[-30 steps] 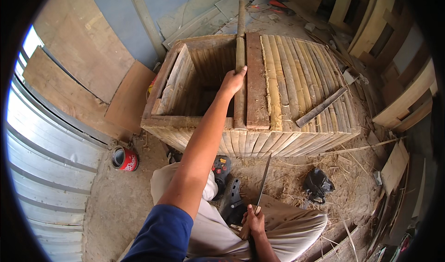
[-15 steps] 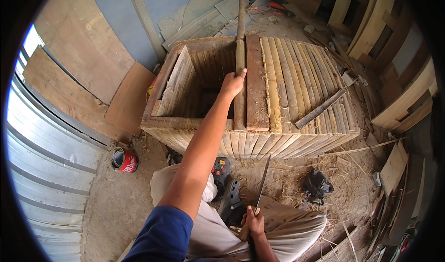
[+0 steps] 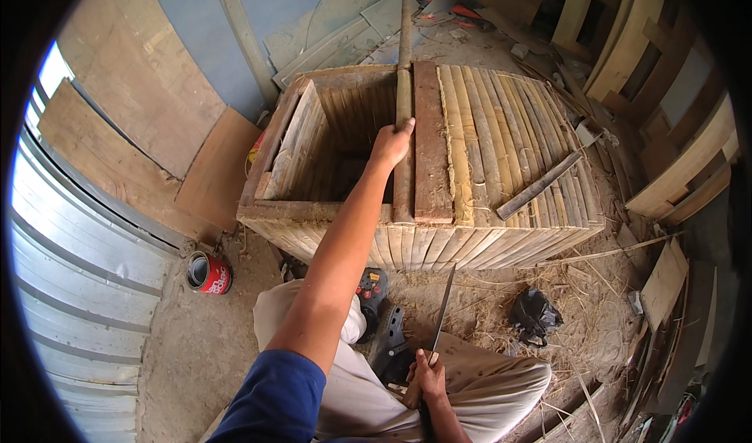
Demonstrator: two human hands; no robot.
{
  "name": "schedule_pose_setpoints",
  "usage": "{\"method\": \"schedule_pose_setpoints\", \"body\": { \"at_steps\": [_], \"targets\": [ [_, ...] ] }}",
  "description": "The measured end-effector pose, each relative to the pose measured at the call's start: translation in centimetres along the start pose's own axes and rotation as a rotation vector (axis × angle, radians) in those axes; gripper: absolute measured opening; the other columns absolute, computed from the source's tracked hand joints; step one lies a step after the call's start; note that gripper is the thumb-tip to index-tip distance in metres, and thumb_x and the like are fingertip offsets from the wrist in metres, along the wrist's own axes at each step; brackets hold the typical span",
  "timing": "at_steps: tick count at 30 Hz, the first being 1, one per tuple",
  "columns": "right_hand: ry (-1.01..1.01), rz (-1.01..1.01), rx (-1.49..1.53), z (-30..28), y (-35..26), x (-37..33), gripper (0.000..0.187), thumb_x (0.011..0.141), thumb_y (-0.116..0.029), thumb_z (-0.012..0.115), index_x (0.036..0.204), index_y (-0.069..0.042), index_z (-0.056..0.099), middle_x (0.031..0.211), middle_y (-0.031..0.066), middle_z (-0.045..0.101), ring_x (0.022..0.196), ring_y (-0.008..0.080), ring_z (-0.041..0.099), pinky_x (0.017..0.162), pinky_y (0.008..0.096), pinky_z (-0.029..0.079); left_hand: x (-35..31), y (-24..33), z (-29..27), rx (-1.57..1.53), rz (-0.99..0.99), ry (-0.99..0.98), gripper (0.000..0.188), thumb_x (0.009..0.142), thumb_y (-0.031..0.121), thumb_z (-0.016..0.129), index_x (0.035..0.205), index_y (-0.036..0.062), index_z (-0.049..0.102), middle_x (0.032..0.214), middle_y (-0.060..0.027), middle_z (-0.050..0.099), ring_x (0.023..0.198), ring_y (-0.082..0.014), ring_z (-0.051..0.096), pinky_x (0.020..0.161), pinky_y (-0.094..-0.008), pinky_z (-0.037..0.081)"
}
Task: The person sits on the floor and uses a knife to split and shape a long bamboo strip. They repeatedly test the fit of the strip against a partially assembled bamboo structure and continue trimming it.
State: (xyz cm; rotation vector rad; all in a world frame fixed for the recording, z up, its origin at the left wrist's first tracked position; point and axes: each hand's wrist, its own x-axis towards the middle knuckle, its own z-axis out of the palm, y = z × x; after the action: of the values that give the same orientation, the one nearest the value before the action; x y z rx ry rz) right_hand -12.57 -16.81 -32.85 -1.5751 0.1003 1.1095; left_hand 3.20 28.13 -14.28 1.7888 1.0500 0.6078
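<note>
My left hand (image 3: 389, 141) reaches out and grips a long bamboo pole (image 3: 404, 90) that lies across the open part of a big wooden box (image 3: 313, 212). The box's right half is covered with bamboo slats (image 3: 501, 141) and a brown plank (image 3: 431, 141) beside the pole. My right hand (image 3: 427, 374) rests low over my lap, closed on the handle of a long knife (image 3: 441, 314) whose blade points up toward the box. A loose short stick (image 3: 539, 184) lies slantwise on the slats.
A red tin can (image 3: 207, 273) stands on the sandy floor at left, by corrugated metal sheeting (image 3: 78, 271). Plywood boards (image 3: 211, 173) lean behind the box. A black bag (image 3: 534, 315) lies in straw at right, and wooden planks (image 3: 666, 184) are stacked at right.
</note>
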Motion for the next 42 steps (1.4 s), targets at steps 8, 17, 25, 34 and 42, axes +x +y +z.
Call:
{"method": "schedule_pose_setpoints", "body": {
  "at_steps": [8, 17, 25, 34, 42],
  "targets": [
    [-0.001, -0.007, -0.004, -0.1, 0.1, 0.1, 0.037, 0.095, -0.038, 0.066, 0.088, -0.003, 0.057, 0.068, 0.007, 0.059, 0.05, 0.017, 0.058, 0.047, 0.0315, 0.048, -0.2, -0.1, 0.0, -0.033, 0.036, 0.045, 0.064, 0.093, 0.055, 0.058, 0.092, -0.0086, 0.067, 0.091, -0.0264, 0.069, 0.091, -0.0391, 0.067, 0.081, -0.0449, 0.049],
    [0.046, 0.012, 0.042, 0.2, -0.7, -0.9, 0.037, 0.095, -0.039, 0.065, 0.089, -0.003, 0.057, 0.067, 0.0072, 0.059, 0.052, 0.0174, 0.057, 0.048, 0.0324, 0.048, -0.6, 0.4, 0.1, 0.147, 0.079, 0.138, 0.06, 0.095, 0.052, 0.056, 0.087, -0.007, 0.068, 0.086, -0.0283, 0.068, 0.091, -0.0425, 0.067, 0.079, -0.0461, 0.05],
    [0.069, -0.248, 0.065, 0.2, -0.7, -0.9, 0.031, 0.099, -0.032, 0.061, 0.088, -0.004, 0.055, 0.066, 0.0063, 0.057, 0.053, 0.0163, 0.057, 0.048, 0.0319, 0.048, -1.4, 1.4, -0.3, 0.247, 0.06, 0.087, 0.061, 0.098, 0.05, 0.05, 0.096, -0.0089, 0.069, 0.095, -0.0302, 0.068, 0.091, -0.0428, 0.067, 0.08, -0.0481, 0.053],
    [0.12, -0.205, 0.081, -0.5, 0.4, -0.3, 0.03, 0.098, -0.033, 0.063, 0.09, -0.005, 0.056, 0.068, 0.006, 0.057, 0.053, 0.0158, 0.057, 0.046, 0.0306, 0.047, -3.3, 2.2, -0.5, 0.324, 0.069, 0.113, 0.061, 0.101, 0.046, 0.039, 0.105, -0.0089, 0.064, 0.107, -0.0341, 0.065, 0.103, -0.0469, 0.063, 0.091, -0.0529, 0.05],
    [0.105, -0.248, 0.086, -0.4, -0.4, -1.2, 0.033, 0.098, -0.036, 0.062, 0.09, -0.005, 0.056, 0.066, 0.0065, 0.057, 0.052, 0.0158, 0.057, 0.046, 0.0306, 0.048, -5.8, 1.6, -0.6, 0.512, 0.099, 0.059, 0.055, 0.103, 0.043, 0.036, 0.11, -0.006, 0.06, 0.109, -0.0286, 0.067, 0.107, -0.0432, 0.063, 0.092, -0.0547, 0.049]
  ]
}}
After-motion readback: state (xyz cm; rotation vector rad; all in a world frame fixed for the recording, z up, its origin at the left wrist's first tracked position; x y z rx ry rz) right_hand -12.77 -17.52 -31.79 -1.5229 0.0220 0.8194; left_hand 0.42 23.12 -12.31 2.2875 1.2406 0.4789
